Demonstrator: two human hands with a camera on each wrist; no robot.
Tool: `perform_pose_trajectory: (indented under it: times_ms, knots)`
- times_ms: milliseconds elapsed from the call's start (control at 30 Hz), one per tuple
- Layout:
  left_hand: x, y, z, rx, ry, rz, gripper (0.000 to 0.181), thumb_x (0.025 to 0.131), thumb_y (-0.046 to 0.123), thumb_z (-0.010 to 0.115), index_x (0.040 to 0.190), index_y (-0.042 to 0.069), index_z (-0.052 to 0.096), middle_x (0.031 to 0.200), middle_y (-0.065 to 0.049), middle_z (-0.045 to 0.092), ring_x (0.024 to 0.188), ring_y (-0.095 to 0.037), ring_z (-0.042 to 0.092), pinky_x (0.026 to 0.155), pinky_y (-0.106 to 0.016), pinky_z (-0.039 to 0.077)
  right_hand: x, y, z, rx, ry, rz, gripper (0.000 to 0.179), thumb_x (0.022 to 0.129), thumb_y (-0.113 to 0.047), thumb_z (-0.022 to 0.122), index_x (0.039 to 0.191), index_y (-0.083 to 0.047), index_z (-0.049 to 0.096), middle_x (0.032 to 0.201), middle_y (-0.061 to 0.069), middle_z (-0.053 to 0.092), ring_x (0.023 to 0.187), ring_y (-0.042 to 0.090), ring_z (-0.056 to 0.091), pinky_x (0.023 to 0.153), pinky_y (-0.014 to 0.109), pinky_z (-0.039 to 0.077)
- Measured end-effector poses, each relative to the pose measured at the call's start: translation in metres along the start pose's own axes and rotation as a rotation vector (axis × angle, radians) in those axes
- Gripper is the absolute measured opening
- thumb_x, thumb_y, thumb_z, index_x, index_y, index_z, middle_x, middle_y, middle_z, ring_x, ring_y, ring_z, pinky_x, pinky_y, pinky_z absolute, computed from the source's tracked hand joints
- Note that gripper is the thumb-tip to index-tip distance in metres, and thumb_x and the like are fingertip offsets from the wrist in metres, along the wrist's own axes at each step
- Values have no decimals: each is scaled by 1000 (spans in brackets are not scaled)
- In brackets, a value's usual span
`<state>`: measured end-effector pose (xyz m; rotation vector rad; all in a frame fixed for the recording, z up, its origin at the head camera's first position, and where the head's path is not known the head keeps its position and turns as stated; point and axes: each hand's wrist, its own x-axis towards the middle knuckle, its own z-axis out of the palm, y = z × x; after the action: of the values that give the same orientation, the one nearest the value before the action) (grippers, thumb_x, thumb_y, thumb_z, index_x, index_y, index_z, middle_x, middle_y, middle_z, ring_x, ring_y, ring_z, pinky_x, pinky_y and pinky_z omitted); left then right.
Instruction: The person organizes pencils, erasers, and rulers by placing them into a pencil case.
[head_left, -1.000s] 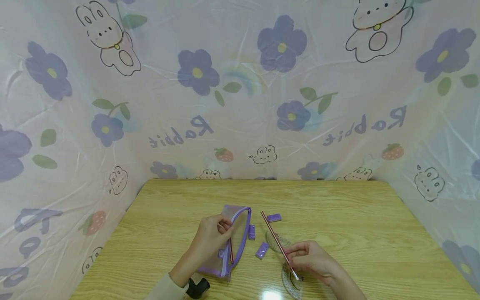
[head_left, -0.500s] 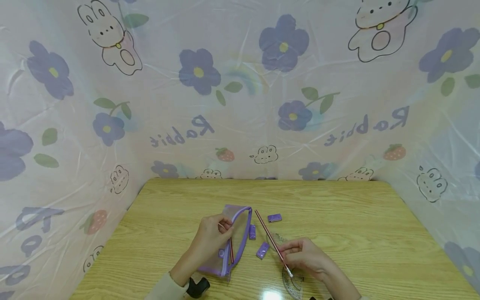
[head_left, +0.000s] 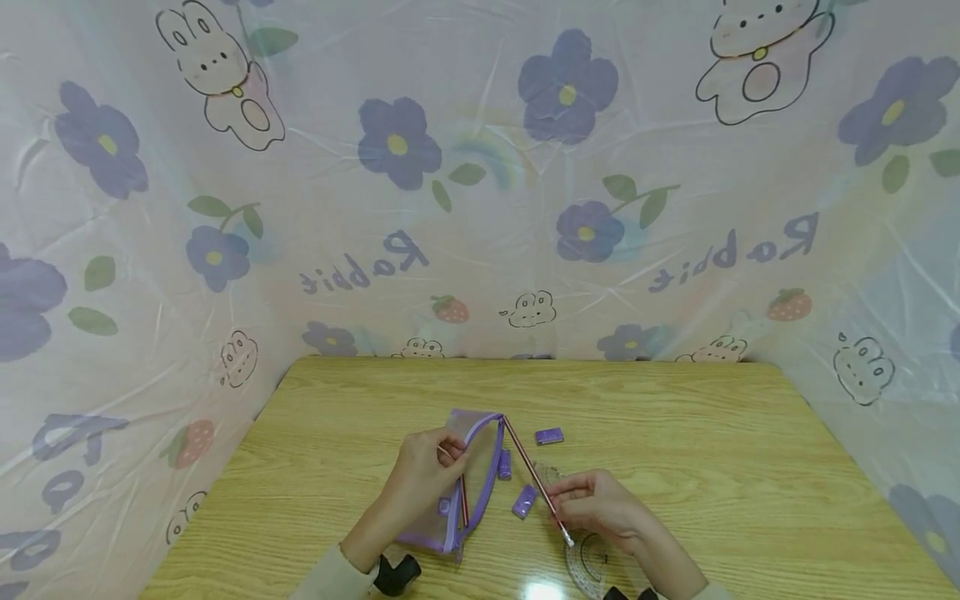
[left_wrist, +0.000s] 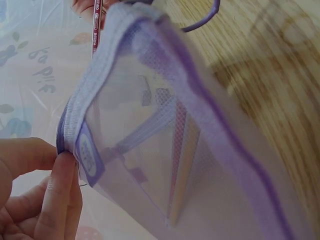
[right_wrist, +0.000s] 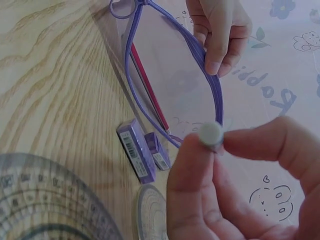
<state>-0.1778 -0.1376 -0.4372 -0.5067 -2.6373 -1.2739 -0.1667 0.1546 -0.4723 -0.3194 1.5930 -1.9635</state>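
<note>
My left hand (head_left: 426,467) pinches the rim of a mesh pencil case (head_left: 489,483) with purple trim, whose zipped mouth gapes toward the right. Inside it lies a red pencil (right_wrist: 149,90), and a yellowish strip (left_wrist: 185,165) shows through the mesh in the left wrist view. Between thumb and fingers, my right hand (head_left: 600,510) pinches another red pencil (head_left: 525,455). Its pale blunt end (right_wrist: 211,134) points at the right wrist camera. The far tip slants up to the case's upper right corner, overlapping it in the head view.
Three small purple boxes, an upper one (head_left: 550,436), one beside the case (head_left: 505,464) and a lower one (head_left: 525,502), lie right of the case. Two clear protractors, one (head_left: 581,570) nearer and one (head_left: 551,473) farther, lie by my right hand on the wooden table (head_left: 697,442).
My right hand has moved left with the pencil, bringing its far tip up to the pencil case. The left hand keeps its grip in the same place.
</note>
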Motion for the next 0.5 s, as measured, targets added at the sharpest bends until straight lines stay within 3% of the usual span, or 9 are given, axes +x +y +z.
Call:
perform_pose_trajectory:
  times_ms: [500]
  knots:
    - [-1, -1, -1, -12, 5, 4, 4, 85, -2, 73, 88, 0, 70, 78, 1, 65, 65, -6, 62, 60, -19, 55, 8, 1, 8, 6, -33, -6, 43, 81, 8, 62, 119, 26, 52, 91, 11, 70, 81, 19, 70, 72, 27, 59]
